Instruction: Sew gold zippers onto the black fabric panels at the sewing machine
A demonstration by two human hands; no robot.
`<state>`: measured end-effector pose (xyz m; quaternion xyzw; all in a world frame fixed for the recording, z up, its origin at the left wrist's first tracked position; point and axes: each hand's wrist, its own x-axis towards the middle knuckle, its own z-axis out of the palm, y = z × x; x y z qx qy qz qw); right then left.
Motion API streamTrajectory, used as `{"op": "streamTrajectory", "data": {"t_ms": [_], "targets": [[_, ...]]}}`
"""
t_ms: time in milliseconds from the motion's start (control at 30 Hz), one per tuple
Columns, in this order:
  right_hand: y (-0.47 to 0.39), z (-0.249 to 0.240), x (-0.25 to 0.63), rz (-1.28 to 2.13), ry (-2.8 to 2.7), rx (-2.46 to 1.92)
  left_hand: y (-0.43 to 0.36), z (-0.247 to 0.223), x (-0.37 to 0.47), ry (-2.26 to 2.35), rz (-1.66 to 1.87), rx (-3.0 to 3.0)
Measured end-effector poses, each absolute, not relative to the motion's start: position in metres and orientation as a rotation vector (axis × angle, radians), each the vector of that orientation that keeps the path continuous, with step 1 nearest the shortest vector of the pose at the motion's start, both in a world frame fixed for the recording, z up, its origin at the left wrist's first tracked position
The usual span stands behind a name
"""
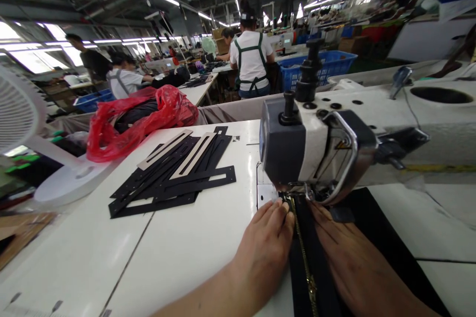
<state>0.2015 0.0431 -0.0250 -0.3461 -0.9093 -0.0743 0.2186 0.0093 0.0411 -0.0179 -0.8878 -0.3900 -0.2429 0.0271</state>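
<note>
A black zipper [309,272] with gold teeth runs under the needle area of a sewing machine [288,143], its pull near the bottom of the view. On its left edge my left hand [265,245] is closed, fingers bent together and fingertips close to the presser foot. My right hand [351,255] lies flat along the right side of the zipper, over black fabric [383,223]; its fingers are stretched out, the tips partly hidden by the machine head. The black fabric spreads out to the right beneath that hand.
Black cut pieces with slots [174,183] and two beige frame strips [193,156] lie piled on the white table [201,252]. Beyond them sits a red plastic bag [171,104]. A white fan [55,178] stands left. Several people work behind, near a blue crate [334,62].
</note>
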Motion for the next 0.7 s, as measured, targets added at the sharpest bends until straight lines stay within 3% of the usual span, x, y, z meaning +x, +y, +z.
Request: {"op": "streamTrajectory", "data": {"t_ms": [700], "targets": [[0.0410,-0.0243,0.2030,-0.104,-2.536,-0.952,0.0392,-0.0143,0.0096,-1.212,-0.736,-2.754]]}}
